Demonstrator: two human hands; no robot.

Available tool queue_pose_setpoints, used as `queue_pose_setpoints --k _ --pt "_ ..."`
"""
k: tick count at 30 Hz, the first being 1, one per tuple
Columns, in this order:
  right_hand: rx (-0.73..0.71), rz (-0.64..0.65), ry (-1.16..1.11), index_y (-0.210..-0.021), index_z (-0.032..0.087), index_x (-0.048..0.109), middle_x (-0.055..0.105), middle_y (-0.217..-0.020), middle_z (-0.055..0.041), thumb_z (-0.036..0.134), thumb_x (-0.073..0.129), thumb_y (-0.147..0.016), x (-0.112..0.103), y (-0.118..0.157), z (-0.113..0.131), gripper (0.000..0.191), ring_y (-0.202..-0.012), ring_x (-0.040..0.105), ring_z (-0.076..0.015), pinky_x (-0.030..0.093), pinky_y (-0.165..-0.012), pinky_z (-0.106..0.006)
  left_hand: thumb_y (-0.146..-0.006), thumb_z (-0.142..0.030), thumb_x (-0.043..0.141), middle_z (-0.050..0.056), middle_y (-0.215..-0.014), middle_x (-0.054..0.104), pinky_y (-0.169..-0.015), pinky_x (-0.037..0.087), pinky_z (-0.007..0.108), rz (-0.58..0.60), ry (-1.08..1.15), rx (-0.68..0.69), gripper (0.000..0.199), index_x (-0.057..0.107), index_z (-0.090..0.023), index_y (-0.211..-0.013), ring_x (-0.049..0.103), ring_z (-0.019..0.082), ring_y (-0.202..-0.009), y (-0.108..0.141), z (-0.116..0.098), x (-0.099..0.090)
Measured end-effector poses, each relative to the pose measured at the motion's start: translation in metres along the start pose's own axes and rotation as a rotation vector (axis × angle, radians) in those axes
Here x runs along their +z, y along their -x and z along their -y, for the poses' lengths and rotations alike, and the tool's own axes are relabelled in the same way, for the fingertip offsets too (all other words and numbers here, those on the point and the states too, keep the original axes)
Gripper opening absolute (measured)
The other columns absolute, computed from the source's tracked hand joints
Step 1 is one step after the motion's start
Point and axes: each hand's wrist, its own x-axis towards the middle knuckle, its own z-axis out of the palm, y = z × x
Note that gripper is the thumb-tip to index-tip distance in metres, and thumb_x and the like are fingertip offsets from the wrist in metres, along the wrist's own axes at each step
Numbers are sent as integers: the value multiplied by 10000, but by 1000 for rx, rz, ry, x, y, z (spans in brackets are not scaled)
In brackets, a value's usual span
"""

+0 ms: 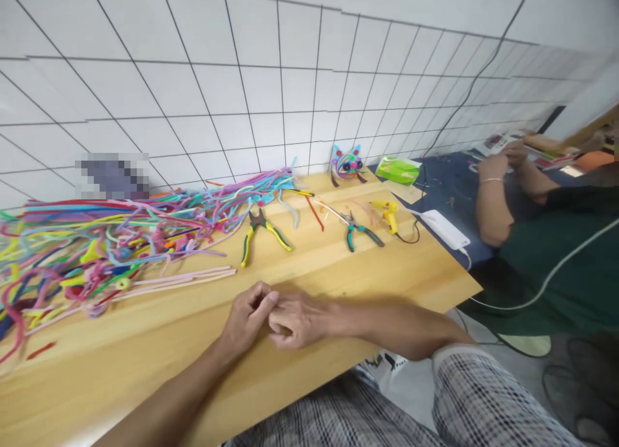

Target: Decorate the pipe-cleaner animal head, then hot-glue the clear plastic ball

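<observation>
Quietly rests left hand against right hand over the bench, with fingers curled in and nothing visibly held. Faces yellow-green pliers just beyond, with handles splayed back toward the hands, nearer the left.

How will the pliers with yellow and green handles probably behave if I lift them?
The pliers would probably feel stiff and heavy for their size, given the dark, metal-looking head. Their spread handles might swing together when squeezed. Lying flat, they seem unlikely to roll.
</observation>
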Motion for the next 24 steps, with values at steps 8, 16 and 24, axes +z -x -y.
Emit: queue_pose_setpoints --k 8,16,24 --pt "8 -57 -143 -779 281 358 508 -726 50 9 594 -793 0 8 -4 361 -689 478 -117 411 -619 -237 -1027 -605 481 -44 -644 383 -608 359 260 99 -43 -25 537 418 -218 -659 394 120 -611 -4 7 4" --pt "51 -136 8 -894 244 572 653 -859 -4 66 608 -939 -2 7 -9 187 -803 620 -146 535 -732 -248 -1025 -610 503 -43 -646 433 -638 383 276 15 -23 -52 517 467 -225 -682 456 143 -638 -6 2 7" --pt "130 -202 124 -1029 237 620 727 -931 -34 175 618 -1025 -3 1 -24 62 -891 684 -185 561 -840 -300 -1044 -552 490 -3 -817 634 -761 475 284 -44 77 28 397 628 -210 -898 593 183 -799 -11 6 5"
